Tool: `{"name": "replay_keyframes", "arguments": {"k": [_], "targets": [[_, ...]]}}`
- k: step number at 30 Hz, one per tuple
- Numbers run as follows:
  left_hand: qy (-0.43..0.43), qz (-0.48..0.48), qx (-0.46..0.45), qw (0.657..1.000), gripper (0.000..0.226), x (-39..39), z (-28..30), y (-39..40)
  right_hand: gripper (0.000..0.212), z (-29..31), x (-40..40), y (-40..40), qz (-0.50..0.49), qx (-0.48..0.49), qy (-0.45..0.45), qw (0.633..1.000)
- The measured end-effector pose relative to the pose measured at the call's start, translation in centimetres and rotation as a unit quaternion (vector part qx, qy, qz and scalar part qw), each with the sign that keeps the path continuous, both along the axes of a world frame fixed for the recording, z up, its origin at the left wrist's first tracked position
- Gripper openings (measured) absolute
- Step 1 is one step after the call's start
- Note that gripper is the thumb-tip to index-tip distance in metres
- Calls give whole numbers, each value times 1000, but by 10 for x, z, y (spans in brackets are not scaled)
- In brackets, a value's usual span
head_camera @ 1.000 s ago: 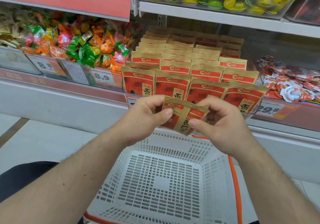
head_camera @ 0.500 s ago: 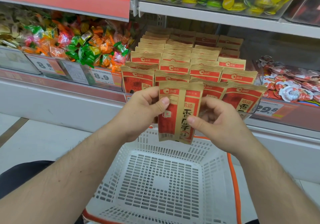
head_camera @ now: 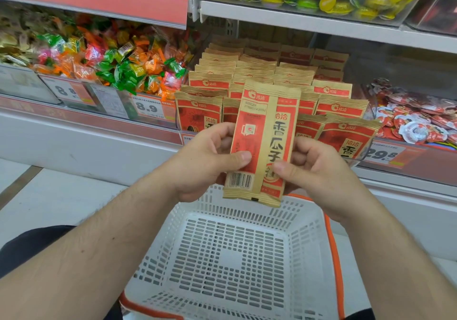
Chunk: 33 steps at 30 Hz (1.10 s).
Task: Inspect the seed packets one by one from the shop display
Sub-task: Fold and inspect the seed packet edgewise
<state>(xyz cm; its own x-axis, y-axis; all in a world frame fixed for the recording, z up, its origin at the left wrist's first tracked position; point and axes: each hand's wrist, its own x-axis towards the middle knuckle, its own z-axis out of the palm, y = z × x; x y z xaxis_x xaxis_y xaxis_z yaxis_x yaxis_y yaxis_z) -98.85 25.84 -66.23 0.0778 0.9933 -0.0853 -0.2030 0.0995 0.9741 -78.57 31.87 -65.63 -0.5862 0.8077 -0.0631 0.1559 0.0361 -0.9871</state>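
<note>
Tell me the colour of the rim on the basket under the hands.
Orange rim on a white basket, clearest in the head view.

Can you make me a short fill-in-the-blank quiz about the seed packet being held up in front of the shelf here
1. The seed packet is held by ____ hands, the left hand and the right hand.
2. Printed near the packet's bottom left corner is a ____.
3. Directly below the hands sits a white plastic ____ with an orange rim.
4. The price tag under the wrapped candies reads ____.

Missing words: both; barcode; basket; 8.9
</note>
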Motion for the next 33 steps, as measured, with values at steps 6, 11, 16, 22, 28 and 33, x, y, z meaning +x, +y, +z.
{"name": "replay_keyframes", "arguments": {"k": [6, 11, 16, 22, 28, 33], "targets": [[-26, -1, -42, 999, 55, -1, 5, 0, 89, 1, 5, 2, 63, -86, 53, 993], [-37, 12, -56, 998, 56, -1, 5, -1, 99, 2, 5, 3, 66, -100, 79, 990], [-27, 9, -60, 998, 41, -1, 5, 0, 92, 3, 2, -1, 55, -88, 68, 992], [112, 62, -24, 991, 46, 8, 0, 0, 52, 0, -12, -12, -33, 119, -150, 981], [144, 77, -33, 986, 69, 11, -8, 1, 41, -7, -13, -13, 45, 163, -145, 975], [151, 9, -37, 988, 69, 10, -6, 0, 25, -5, -12, -10, -10, 186, -39, 982]]}}
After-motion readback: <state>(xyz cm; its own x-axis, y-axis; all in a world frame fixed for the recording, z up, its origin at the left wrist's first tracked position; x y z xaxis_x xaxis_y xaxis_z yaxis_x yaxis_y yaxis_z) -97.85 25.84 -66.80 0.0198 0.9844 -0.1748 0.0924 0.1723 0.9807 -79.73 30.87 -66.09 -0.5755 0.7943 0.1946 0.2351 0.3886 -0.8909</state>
